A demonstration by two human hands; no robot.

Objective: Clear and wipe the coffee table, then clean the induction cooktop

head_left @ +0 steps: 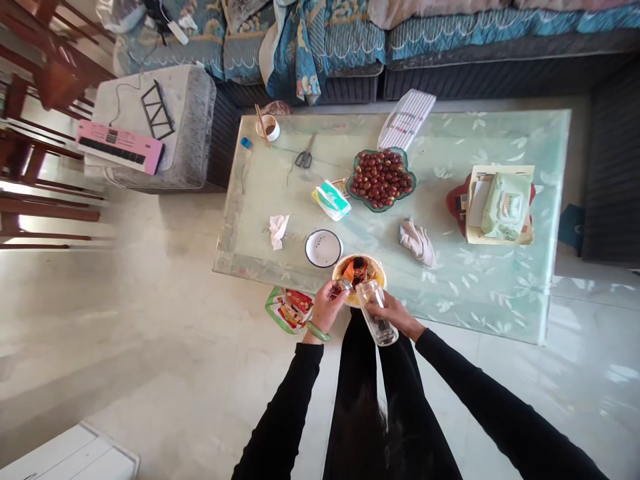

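We see a clear, tilted glass bottle (379, 317) in the right hand (393, 312), fingers closed round its body, mouth just above a round yellowish bowl of orange and dark food (373, 267) at the near edge of a pale green glass tabletop (475, 283), lower centre of frame. The left hand (326, 308) pinches a small metal piece (344, 285), kind unclear. Bottle looks light, but slippery and fragile: hold the body, not the rim.

Bright daylight, soft shadows — glare on the tile floor (615, 373) at 4 o'clock, pale wash at 9. Heavy fisheye bend near edges — wooden chairs (45, 193) at 10 o'clock smeared; left hand (327, 307), right hand (387, 313) fairly sharp.
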